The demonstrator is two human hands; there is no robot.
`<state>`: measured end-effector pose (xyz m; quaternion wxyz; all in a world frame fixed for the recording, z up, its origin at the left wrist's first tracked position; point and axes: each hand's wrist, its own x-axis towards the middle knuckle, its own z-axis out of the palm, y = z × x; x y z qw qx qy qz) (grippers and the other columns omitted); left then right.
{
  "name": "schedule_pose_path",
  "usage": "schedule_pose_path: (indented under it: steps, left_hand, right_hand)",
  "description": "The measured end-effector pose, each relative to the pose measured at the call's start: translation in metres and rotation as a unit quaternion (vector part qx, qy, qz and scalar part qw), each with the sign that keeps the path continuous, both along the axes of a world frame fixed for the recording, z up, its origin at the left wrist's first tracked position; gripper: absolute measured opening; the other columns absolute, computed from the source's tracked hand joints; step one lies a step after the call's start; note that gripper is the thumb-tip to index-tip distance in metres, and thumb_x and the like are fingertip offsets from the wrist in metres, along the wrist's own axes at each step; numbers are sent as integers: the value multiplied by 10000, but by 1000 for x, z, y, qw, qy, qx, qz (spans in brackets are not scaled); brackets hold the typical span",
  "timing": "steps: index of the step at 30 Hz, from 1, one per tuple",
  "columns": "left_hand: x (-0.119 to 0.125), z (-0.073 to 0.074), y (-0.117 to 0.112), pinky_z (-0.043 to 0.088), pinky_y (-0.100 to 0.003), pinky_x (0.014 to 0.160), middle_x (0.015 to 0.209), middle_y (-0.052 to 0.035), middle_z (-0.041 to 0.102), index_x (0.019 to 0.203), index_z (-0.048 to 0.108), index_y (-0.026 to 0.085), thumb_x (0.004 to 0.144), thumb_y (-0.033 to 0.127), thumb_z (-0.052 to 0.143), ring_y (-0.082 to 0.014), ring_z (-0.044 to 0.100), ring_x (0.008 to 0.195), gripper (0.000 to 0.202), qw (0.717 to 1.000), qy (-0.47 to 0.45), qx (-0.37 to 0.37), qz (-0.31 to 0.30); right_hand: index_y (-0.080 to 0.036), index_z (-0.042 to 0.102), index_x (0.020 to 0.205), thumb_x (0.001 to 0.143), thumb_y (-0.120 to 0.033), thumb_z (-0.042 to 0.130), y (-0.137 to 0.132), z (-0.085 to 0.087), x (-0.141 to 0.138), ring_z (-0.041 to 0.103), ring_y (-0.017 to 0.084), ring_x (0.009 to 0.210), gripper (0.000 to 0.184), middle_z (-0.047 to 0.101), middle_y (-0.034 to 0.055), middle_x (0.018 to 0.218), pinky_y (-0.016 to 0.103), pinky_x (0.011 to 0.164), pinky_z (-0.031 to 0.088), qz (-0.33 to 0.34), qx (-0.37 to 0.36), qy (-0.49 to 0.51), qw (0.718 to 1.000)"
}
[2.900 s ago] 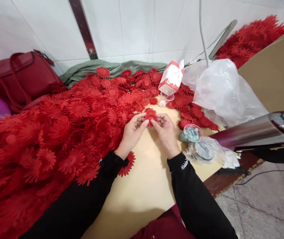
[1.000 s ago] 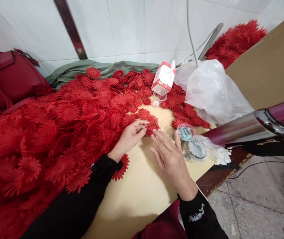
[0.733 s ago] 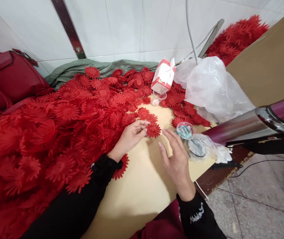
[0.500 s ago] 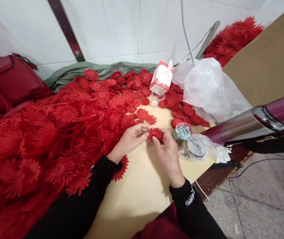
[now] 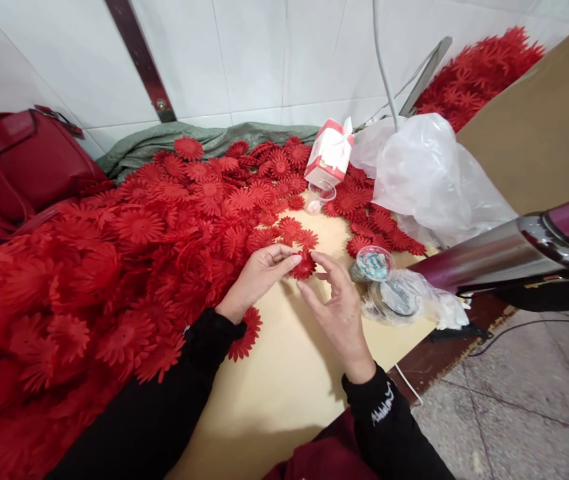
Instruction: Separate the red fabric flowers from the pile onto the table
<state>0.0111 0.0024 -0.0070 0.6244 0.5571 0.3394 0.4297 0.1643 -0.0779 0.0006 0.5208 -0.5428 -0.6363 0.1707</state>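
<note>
While the left hand point(image 5: 259, 277) is pinching a red daisy-shaped fabric flower point(image 5: 305, 265) in its fingers above the bare tan table point(image 5: 284, 380), the right hand point(image 5: 340, 313) is hovering open-fingered beside it, between the red flower heap point(image 5: 129, 253) and a clear plastic cup point(image 5: 372, 262).

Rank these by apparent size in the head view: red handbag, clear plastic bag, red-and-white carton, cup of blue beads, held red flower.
1. clear plastic bag and red handbag: near alike, and the handbag is cut by the frame edge, so unranked.
2. red-and-white carton.
3. cup of blue beads and held red flower: about alike.
</note>
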Motion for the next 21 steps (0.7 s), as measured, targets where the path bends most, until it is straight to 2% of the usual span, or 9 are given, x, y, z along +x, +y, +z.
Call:
schedule_pose_path:
  steps: [3, 9, 14, 21]
  left_hand:
    - [-1, -2, 0, 533, -270, 804, 898, -28, 746, 948, 730, 170, 848, 396, 792, -146, 673, 818, 254, 1000, -13, -8, -15]
    - [-4, 2, -3, 535, -246, 776, 817, 12, 739, 1120, 637, 201, 838, 343, 817, -122, 692, 754, 364, 996, -64, -57, -30]
    - [-3, 6, -5, 527, -246, 843, 938, 0, 741, 1200, 604, 199, 812, 301, 839, -123, 710, 850, 464, 993, -55, -71, -70]
    - [0, 2, -3, 522, -267, 849, 924, -6, 728, 1159, 601, 174, 790, 296, 847, -132, 698, 846, 460, 996, -32, -53, -68]
  right_hand:
    - [-275, 671, 1297, 939, -270, 689, 1, -1, 1, 665, 237, 1219, 359, 699, 101, 1322, 461, 1018, 595, -20, -5, 7, 1000]
    - [-247, 737, 1148, 943, -235, 698, 4, -2, 0, 706, 216, 1082, 209, 760, 81, 1143, 414, 958, 597, -29, 17, 12, 999]
    - [-229, 749, 1064, 924, -265, 737, 4, -5, 5, 692, 192, 938, 145, 749, 51, 1014, 357, 860, 581, -33, 7, 45, 998]
    - [-211, 742, 1003, 918, -295, 750, 5, -9, 7, 655, 178, 862, 119, 722, 34, 950, 333, 811, 530, -37, -9, 52, 998]
